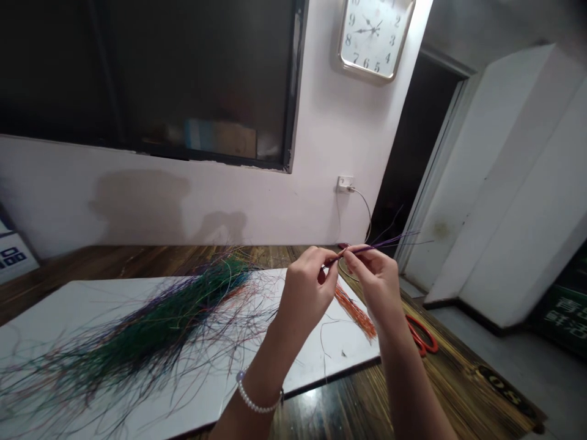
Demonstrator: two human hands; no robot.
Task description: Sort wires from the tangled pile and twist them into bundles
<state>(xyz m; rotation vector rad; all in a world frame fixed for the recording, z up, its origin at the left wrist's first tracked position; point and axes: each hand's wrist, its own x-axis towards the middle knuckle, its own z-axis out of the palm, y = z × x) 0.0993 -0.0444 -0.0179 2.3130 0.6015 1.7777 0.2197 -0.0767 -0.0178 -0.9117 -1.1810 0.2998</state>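
My left hand (312,278) and my right hand (375,275) meet above the right part of a white board. Both are closed in a pinch on a thin bundle of purple wires (389,241), whose loose ends fan out to the right past my right hand. Between the two hands a short stretch of the bundle shows. Below my hands an orange wire bundle (358,313) lies on the white board (337,351). A large tangled heap of green, purple, blue and orange wires (169,324) covers the left part of the board.
Red-handled scissors (420,336) lie on the wooden table (454,391), right of the board. A cable runs from the wall socket (345,184) down behind my hands. A white box (16,256) stands at the far left; a clock (376,40) hangs on the wall.
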